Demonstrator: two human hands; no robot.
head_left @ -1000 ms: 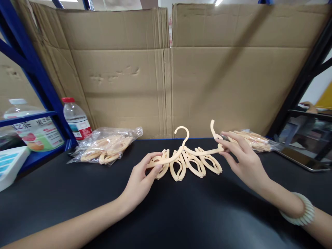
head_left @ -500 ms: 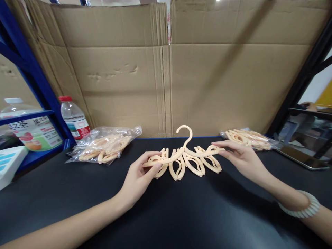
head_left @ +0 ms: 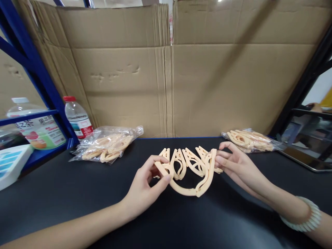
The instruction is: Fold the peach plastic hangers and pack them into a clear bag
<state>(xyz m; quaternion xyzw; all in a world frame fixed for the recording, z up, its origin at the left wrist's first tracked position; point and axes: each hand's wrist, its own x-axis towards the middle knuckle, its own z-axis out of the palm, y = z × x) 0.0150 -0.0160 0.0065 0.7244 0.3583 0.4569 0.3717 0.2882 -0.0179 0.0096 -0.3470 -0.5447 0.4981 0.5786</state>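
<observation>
A cream plastic folding hanger point(head_left: 190, 171) with several looped clips lies at the middle of the black table point(head_left: 77, 200). Its two arms are folded downward toward me into a U shape, and the hook cannot be seen. My left hand point(head_left: 145, 186) pinches the left arm's end between thumb and fingers. My right hand point(head_left: 234, 166) grips the right arm's end, and its wrist carries a pale beaded bracelet point(head_left: 304, 216).
A clear bag of the same hangers point(head_left: 106, 147) lies at the back left, another bag point(head_left: 250, 140) at the back right. A water bottle point(head_left: 77, 118) stands by a blue rack point(head_left: 31, 72). Cardboard point(head_left: 166, 69) walls the back. A tablet point(head_left: 306, 138) sits far right.
The hanger was spread flat with its hook up; both hands have swung its arms down toward me, folding it into a U. The hook has dropped out of sight.
</observation>
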